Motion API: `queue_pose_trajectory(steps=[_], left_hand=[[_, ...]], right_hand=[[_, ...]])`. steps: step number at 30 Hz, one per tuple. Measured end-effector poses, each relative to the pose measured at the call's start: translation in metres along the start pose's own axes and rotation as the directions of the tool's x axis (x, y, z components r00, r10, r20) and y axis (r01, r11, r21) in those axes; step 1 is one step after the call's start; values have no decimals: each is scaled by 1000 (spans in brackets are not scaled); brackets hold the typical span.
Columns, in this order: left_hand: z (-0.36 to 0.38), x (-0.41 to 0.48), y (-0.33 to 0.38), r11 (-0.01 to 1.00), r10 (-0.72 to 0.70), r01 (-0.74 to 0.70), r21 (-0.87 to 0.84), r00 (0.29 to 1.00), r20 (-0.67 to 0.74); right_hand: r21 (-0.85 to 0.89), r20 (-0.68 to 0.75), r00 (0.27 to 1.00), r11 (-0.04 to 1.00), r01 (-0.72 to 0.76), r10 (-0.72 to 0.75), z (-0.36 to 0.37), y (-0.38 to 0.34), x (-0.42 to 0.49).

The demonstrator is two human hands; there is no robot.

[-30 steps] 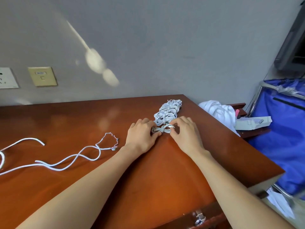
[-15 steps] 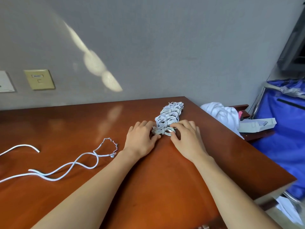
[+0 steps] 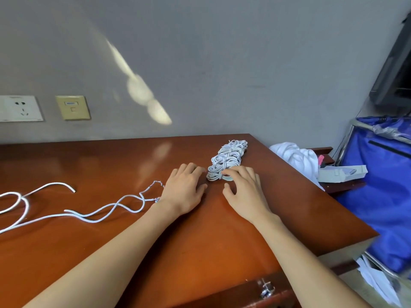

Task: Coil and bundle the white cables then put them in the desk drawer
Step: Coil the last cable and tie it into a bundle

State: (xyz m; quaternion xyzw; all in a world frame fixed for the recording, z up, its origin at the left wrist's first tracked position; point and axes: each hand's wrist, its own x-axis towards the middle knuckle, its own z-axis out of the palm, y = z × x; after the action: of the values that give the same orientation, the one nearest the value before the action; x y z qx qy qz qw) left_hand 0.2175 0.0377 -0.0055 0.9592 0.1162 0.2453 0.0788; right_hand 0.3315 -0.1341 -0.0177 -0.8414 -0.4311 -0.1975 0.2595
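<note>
At the desk point(image 3: 200, 241), approx. mid-job: on the far left we see loose white cable point(image 3: 66, 211) sprawled in slack loops over the wood, uncoiled, one frayed end lying just beside the left wrist. Next comes the left hand point(image 3: 184, 192), resting flat on the desktop with fingers relaxed and apart. It holds nothing, and its fingertips sit just beside the nearest bundle; we cannot tell if they touch it. Center-right, a row of tied bundles point(image 3: 226, 161) runs away twd. the wall, each coil cinched at the middle, all on top of the desk, none stowed. The right hand point(image 3: 244, 192) lays its fingers point(image 3: 231, 172) over the near bundle with the thumb off to the side, so it rests on the bundle rather than clamps it. At the bottom edge the drawer point(image 3: 244, 295) shows only its front and a metal fitting, and it looks closed to us. Our read: most coiling is done. Left to do: bundle the loose cable, open the drawer, move everything in.
</note>
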Motion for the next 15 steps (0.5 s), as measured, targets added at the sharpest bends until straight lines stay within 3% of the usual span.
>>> queue_pose_trajectory(steps=[7, 15], left_hand=[[-38, -37, -7, 999, 31, -32, 9, 999, 19], [-78, -78, -33, 997, -55, 58, 52, 996, -69]], right_hand=[[82, 51, 997, 996, 47, -51, -2, -42, -6], [168, 95, 980, 973, 158, -176, 9, -106, -13]])
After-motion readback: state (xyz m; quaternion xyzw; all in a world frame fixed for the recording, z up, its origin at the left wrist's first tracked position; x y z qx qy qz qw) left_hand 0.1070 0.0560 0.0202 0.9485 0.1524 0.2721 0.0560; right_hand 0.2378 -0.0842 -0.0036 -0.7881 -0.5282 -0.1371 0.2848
